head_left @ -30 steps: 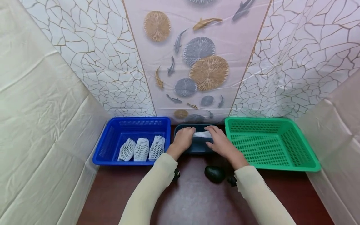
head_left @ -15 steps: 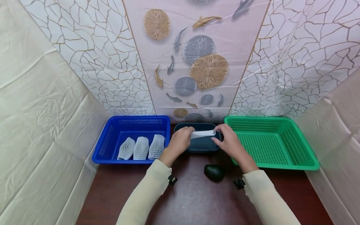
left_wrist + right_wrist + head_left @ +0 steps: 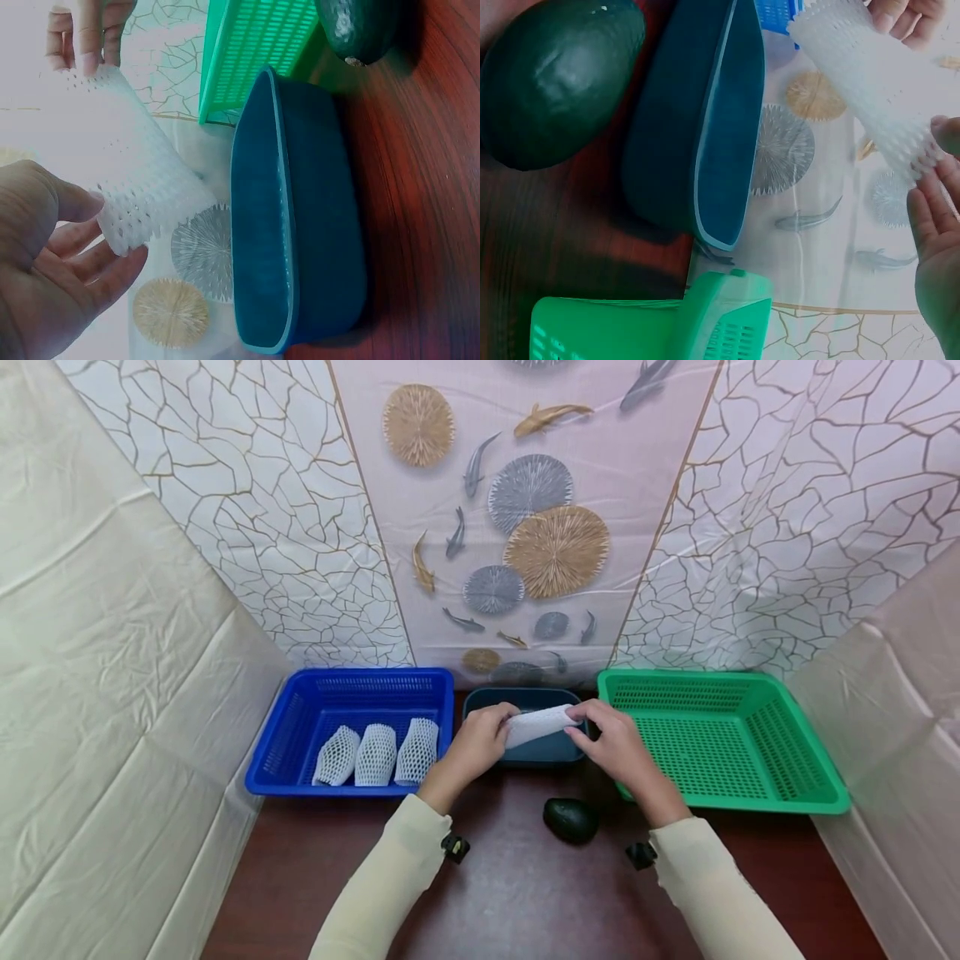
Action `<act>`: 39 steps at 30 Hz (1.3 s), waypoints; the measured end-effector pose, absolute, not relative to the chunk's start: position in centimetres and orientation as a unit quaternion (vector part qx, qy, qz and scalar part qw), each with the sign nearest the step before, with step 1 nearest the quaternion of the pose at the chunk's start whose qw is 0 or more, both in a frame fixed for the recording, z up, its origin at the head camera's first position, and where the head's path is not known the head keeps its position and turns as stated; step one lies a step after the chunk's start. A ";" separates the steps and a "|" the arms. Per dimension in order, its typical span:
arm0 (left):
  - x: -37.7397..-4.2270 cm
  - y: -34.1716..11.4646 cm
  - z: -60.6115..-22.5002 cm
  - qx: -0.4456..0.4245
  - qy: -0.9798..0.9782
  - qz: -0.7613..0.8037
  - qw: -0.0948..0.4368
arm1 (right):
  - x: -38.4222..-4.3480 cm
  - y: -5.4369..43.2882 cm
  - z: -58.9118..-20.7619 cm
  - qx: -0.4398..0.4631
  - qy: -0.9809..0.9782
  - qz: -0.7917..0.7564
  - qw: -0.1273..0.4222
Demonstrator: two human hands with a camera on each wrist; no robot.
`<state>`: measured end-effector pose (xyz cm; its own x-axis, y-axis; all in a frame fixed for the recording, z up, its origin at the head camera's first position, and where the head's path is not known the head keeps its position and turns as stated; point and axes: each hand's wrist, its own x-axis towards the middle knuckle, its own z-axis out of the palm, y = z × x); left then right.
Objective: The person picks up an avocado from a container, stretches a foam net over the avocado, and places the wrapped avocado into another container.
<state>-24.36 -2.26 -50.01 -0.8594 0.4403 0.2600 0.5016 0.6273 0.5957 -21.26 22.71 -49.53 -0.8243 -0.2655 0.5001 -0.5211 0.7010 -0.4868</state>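
Note:
A white foam net sleeve [image 3: 538, 726] stretches between both hands, above the dark teal bin [image 3: 528, 758]. My left hand [image 3: 477, 739] pinches its left end, thumb on one side and fingers on the other in the left wrist view. At the other end my right hand [image 3: 611, 737] pinches the sleeve's edge between thumb and fingers. The sleeve looks flattened, with nothing seen inside. A dark green avocado [image 3: 571, 821] lies on the table in front of the bin, apart from both hands; it shows large in the right wrist view.
At the left stands a blue basket [image 3: 350, 683] with three net-covered pieces [image 3: 376, 755] in it. A green basket [image 3: 813, 777] stands at the right. Patterned cloth [image 3: 480, 527] hangs behind, close to the baskets. The reddish-brown table [image 3: 517, 902] lies in front.
The foam sleeve has risen out of the bin and turned its broad side to the head camera. The right hand moved right, drawing the sleeve straight; the avocado stayed put.

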 end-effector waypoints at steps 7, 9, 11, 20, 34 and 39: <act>-23.8 -2.1 -50.4 -0.262 -0.889 -0.375 0.021 | -20.7 22.6 -49.5 0.246 -0.885 0.320 0.233; -23.6 -2.1 -50.4 -0.263 -0.886 -0.383 0.014 | -20.7 22.5 -49.6 0.249 -0.882 0.320 0.239; -23.3 -2.1 -50.4 -0.262 -0.884 -0.387 0.009 | -20.6 22.5 -49.8 0.249 -0.881 0.322 0.241; -22.6 -1.8 -49.3 -0.288 -0.886 -0.362 0.030 | -20.4 22.6 -50.2 0.238 -0.882 0.337 0.229; -22.7 -0.7 -48.9 -0.312 -0.850 -0.421 -0.050 | -19.8 22.8 -50.0 0.258 -0.870 0.344 0.242; -22.5 -0.2 -48.9 -0.312 -0.844 -0.435 -0.027 | -19.7 22.7 -50.1 0.262 -0.867 0.345 0.247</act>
<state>-22.48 -0.23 -48.95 -0.8034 0.5510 0.2256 0.5038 0.4273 0.7507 -19.69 22.75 -50.08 -0.7409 -0.2835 0.6088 -0.6244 0.6246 -0.4690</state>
